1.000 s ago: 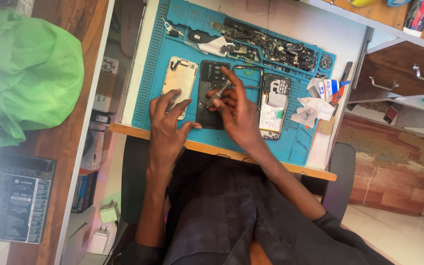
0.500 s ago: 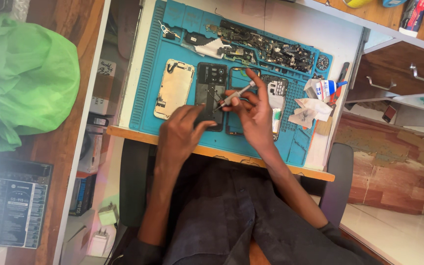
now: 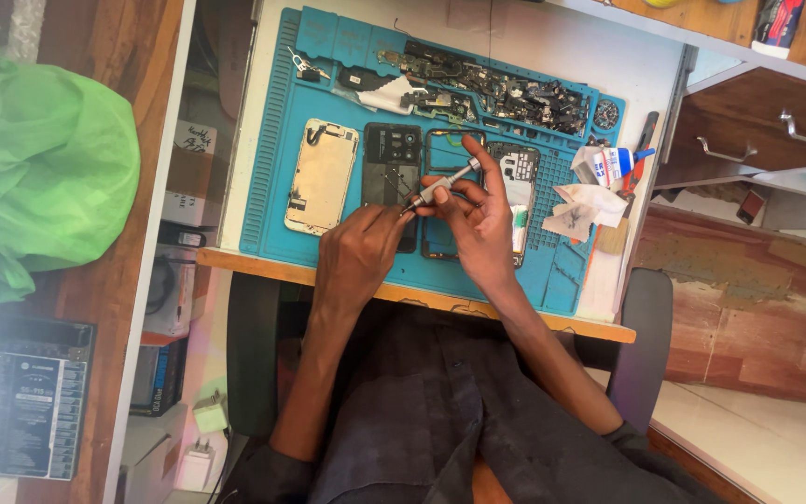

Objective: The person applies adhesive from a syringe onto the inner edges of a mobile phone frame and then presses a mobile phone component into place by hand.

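Note:
A blue work mat (image 3: 277, 159) lies on the white desk and carries several opened phones. My right hand (image 3: 478, 219) grips a small silver screwdriver (image 3: 442, 185), its tip slanting down to the left. My left hand (image 3: 358, 252) is closed, its fingertips pinching at the screwdriver's tip, over the lower part of a black opened phone (image 3: 391, 159). A pale phone back with its inner side up (image 3: 320, 177) rests left of it. A dark phone frame (image 3: 442, 154) and another opened phone (image 3: 520, 168) sit under and beside my right hand.
A heap of circuit boards and small parts (image 3: 487, 89) fills the mat's far trays. A glue bottle (image 3: 613, 163) and crumpled tissue (image 3: 578, 207) lie at the mat's right. A green plastic bag (image 3: 34, 173) sits far left. Wooden drawers with metal handles (image 3: 776, 131) stand at right.
My left hand moved from the pale phone to the screwdriver's tip. My right hand shifted right with the screwdriver, which now slants lower over the black phone.

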